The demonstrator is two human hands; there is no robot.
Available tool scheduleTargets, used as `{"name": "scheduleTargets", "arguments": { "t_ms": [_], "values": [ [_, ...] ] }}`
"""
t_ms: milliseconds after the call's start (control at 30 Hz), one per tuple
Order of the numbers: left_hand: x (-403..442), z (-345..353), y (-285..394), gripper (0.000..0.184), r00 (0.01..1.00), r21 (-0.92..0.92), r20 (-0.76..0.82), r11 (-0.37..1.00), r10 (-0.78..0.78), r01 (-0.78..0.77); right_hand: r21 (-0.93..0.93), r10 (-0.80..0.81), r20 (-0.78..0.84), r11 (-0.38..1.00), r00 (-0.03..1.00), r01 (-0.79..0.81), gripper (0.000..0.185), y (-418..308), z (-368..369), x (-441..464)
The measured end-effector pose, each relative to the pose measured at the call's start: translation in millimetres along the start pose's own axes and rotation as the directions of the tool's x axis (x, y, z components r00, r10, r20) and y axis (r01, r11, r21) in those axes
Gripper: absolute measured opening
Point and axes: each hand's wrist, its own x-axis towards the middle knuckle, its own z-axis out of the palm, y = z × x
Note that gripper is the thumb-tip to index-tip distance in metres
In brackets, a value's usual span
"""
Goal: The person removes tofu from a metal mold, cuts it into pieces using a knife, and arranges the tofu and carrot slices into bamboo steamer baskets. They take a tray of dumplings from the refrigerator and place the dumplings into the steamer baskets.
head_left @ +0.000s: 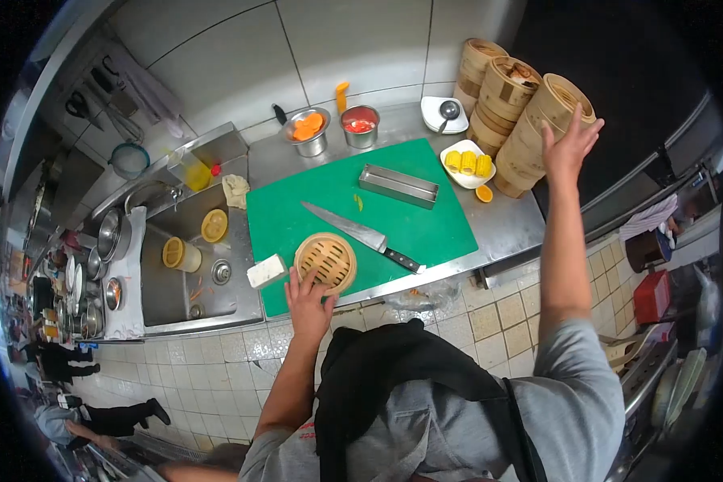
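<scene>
My left hand (308,307) grips the near left rim of a round bamboo steamer basket (326,261), whose slatted base shows; it sits on a green cutting board (281,221). Beside those fingers lies a white block (267,271) that looks like tofu. My right hand (571,145) is stretched out at the rightmost stack of bamboo steamers (534,132), fingers spread near the top basket's rim; whether they touch it I cannot tell. A large knife (361,234) lies on the board, its handle toward the front edge. Behind it rests a rectangular metal mold (398,186).
Metal cups of carrot slices (308,128) and chopped red pieces (361,127) stand by the wall. Corn pieces (468,163) fill a white dish; a spoon (448,112) lies on another. Left is a sink (241,277) holding yellow-rimmed containers. Other people (80,422) are at far left.
</scene>
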Motion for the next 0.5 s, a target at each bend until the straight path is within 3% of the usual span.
{"name": "scheduleTargets", "arguments": {
  "t_ms": [133, 200, 233, 300, 433, 500],
  "values": [
    [20, 1, -6, 0.028, 1.000, -0.052, -0.013, 0.999, -0.004, 0.003, 0.133, 0.015, 0.101, 0.991, 0.995, -0.029, 0.056, 52, 30, 23],
    [23, 0, -8, 0.028, 1.000, -0.061, 0.019, 0.998, -0.007, 0.008, 0.344, 0.041, 0.171, 0.934, 0.984, -0.098, 0.041, 39, 13, 34],
    [23, 0, -9, 0.028, 1.000, -0.063, 0.023, 0.998, -0.006, 0.008, 0.341, 0.041, 0.174, 0.935, 0.984, -0.099, 0.041, 38, 15, 34],
    [22, -1, -8, 0.028, 0.999, -0.076, 0.033, 0.997, -0.012, 0.014, -0.003, -0.134, 0.242, 0.990, 0.961, 0.139, 0.033, 40, 17, 36],
    [24, -2, -10, 0.027, 0.999, -0.084, 0.024, 0.996, 0.021, -0.019, 0.108, -0.088, 0.235, 0.992, 0.968, 0.064, 0.027, 37, 0, 45],
    [24, -4, -11, 0.025, 0.999, -0.109, 0.043, 0.994, 0.025, -0.020, 0.192, -0.152, 0.222, 0.975, 0.963, 0.109, 0.026, 25, -26, 29]
  ]
}}
